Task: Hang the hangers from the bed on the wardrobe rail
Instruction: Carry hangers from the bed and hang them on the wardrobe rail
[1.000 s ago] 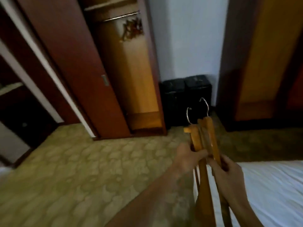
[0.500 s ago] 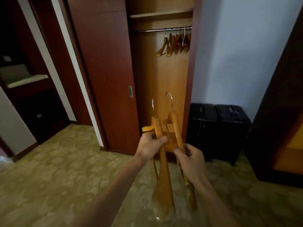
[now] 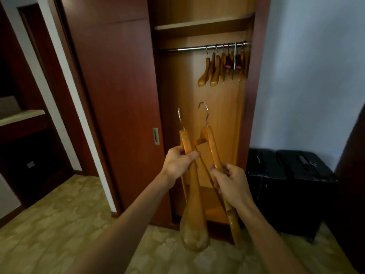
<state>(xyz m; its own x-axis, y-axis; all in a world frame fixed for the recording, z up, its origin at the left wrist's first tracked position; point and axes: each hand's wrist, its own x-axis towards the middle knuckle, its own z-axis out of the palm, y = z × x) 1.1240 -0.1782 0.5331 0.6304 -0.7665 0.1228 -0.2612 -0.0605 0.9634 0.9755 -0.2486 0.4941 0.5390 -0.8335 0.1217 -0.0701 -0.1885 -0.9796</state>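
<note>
Since a second ago the person has turned away from the bed and walked up to the open wardrobe, so the rail that was off at the top of the view now sits right ahead and above the hands, and the two hangers have been pulled slightly apart. The left honey-coloured wooden hanger with a silver wire hook [image 3: 192, 186] is held upright by the left hand [image 3: 178, 164], fingers [image 3: 190, 155] wrapped around it just under the shoulder, thumb side toward the camera. The right wooden hanger of the same kind [image 3: 211, 143] is in the right hand [image 3: 230, 181], fingers curled and clamped on its lower arm. Both hooks point up, well below the chrome wardrobe rail [image 3: 197, 48], where a bunch of similar wooden hangers [image 3: 216, 68] already crowds the right end. Left half of the rail looks free. So I'd say this is the carry-and-approach step, basically done, with hanging next. Next move probably needs one hanger lifted, hook turned to face the rail, and dropped over the bare stretch left of the bunch. Around that there's the dark red sliding wardrobe door [image 3: 110, 95], a black suitcase [image 3: 290, 186] on the floor to the right, and patterned yellowish carpet [image 3: 59, 224].
</note>
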